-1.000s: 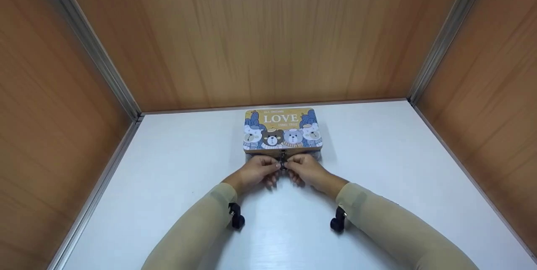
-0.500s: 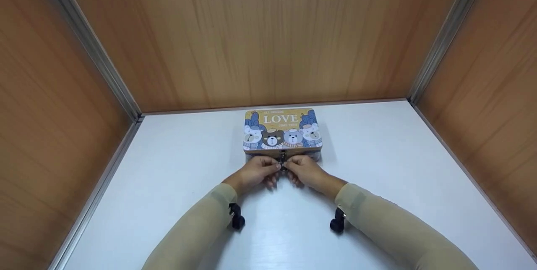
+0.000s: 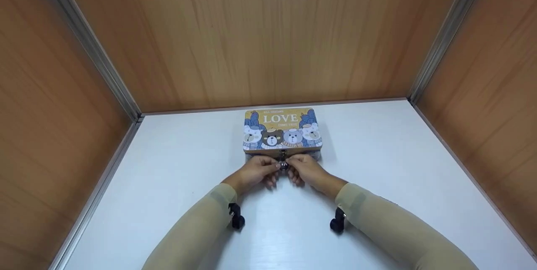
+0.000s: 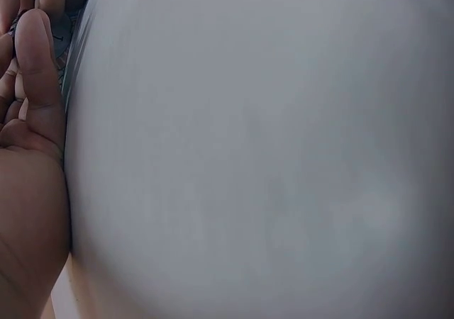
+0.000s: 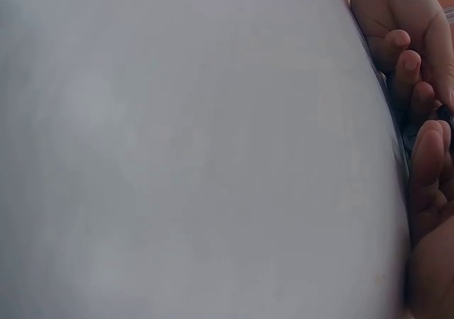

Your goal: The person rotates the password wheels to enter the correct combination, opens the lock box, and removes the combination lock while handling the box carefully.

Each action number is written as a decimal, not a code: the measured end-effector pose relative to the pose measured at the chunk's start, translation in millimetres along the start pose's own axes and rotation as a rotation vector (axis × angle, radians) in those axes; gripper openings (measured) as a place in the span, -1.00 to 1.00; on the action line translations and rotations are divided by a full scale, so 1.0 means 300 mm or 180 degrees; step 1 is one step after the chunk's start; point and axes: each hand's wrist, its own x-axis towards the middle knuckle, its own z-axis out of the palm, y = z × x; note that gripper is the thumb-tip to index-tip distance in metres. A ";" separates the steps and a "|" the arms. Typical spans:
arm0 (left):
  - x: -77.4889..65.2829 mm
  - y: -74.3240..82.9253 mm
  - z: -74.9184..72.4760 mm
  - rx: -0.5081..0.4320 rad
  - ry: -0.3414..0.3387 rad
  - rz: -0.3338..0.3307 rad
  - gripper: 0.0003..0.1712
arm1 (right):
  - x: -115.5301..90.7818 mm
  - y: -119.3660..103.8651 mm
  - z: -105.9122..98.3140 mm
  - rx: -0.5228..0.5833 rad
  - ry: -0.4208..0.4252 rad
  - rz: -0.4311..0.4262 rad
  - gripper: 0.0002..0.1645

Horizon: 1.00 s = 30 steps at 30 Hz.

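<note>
A lidded tin box (image 3: 282, 129) printed with bears and the word LOVE lies with its clasp side towards me in the head view. At the clasp (image 3: 282, 152) hangs a small, dark, shiny padlock (image 3: 283, 165). My left hand (image 3: 256, 171) pinches the padlock from the left between thumb and forefinger. From the other side, my right hand (image 3: 310, 171) pinches it too, the fingertips of both hands almost meeting. Both wrist views catch the hands only at the edge, the left hand (image 4: 32, 156) and the right hand (image 5: 433, 227), with the padlock mostly hidden behind fingers.
A white tabletop (image 3: 188, 169) spreads around the box. Behind it rises a wood-grain back panel (image 3: 268, 39), with similar side panels (image 3: 54, 106) at left and right, joined by metal corner strips. Black wrist cameras (image 3: 237, 217) hang below both sleeves.
The padlock has turned slightly, so its shiny round face shows more between the fingertips. The right fingertips have shifted a little. The box and both arms stay in place.
</note>
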 end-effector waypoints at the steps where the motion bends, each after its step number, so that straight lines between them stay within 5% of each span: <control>1: -0.001 0.001 0.000 0.0002 -0.0003 -0.0006 -0.73 | 0.000 0.000 0.000 0.0010 -0.0002 0.0004 -0.65; 11: 0.001 0.001 0.001 0.0007 0.0011 -0.0032 -0.74 | 0.002 0.001 0.002 -0.0214 0.0041 -0.0017 -0.79; 20: 0.007 -0.009 0.000 -0.0017 0.0001 -0.0023 -0.75 | 0.010 0.010 0.003 -0.0391 0.0007 -0.0027 -0.66; 30: 0.008 -0.006 0.000 -0.0046 -0.0014 0.0005 -0.75 | 0.006 0.000 -0.003 -0.0102 0.0053 0.0072 -0.65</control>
